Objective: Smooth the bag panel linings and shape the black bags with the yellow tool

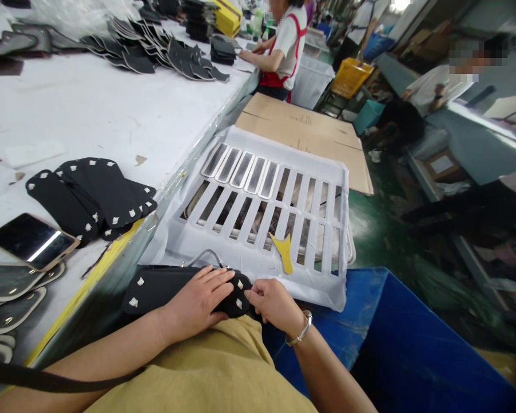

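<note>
A long black panel (163, 287) with rounded ends and white tufts near its corners lies across my lap, against the near edge of a white slotted tray (176, 241). My left hand (202, 298) rests flat on the panel, its fingers stretched out together. At the panel's right end, my right hand (269, 301) is closed in a pinch on the edge; the fingertips partly hide what is between them. A thin dark cord or wire (204, 253) loops up behind the panel. On the tray lie several silver-rimmed rectangular plates (241, 170) and a yellow forked piece (282, 252).
On the white table (81, 103) at left are a stack of black panels (98, 192), a phone (32, 241) and layered dark pieces (8, 310). A blue bin (395, 321) stands at right. Cardboard (305, 123) lies beyond the tray. A co-worker (286, 49) is at the table's far side.
</note>
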`<state>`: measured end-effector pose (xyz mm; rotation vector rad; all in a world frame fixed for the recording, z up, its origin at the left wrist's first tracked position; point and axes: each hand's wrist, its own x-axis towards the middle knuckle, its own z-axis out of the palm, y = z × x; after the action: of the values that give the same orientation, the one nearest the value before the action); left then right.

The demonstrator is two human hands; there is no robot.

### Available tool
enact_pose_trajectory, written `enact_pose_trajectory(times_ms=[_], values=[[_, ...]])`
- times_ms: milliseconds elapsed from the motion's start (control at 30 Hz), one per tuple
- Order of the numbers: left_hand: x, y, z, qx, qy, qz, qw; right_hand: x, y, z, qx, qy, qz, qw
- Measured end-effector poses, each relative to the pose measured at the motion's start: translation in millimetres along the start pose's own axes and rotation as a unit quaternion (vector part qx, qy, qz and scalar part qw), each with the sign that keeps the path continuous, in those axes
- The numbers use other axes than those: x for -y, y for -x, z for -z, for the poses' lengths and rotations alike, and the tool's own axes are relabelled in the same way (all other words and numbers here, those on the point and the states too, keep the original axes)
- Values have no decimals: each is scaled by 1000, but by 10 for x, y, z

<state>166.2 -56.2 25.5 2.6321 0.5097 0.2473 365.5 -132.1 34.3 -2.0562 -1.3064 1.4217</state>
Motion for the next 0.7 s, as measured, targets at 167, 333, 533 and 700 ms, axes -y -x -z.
enact_pose_trajectory(times_ms=[167,333,533,700], values=[[26,7,-16,13,-31,-21,999,55,28,3,-11,18,6,1000],[22,-6,-5,33,-45,-17,998,18,-18,19,1,-8,12,1000],[-14,-23,36,39,-45,-13,998,-402,-1,-12,-22,-234,-21,972],[-39,-28,40,46,-60,-12,997,-554,108,-137,-81,-272,7,959]])
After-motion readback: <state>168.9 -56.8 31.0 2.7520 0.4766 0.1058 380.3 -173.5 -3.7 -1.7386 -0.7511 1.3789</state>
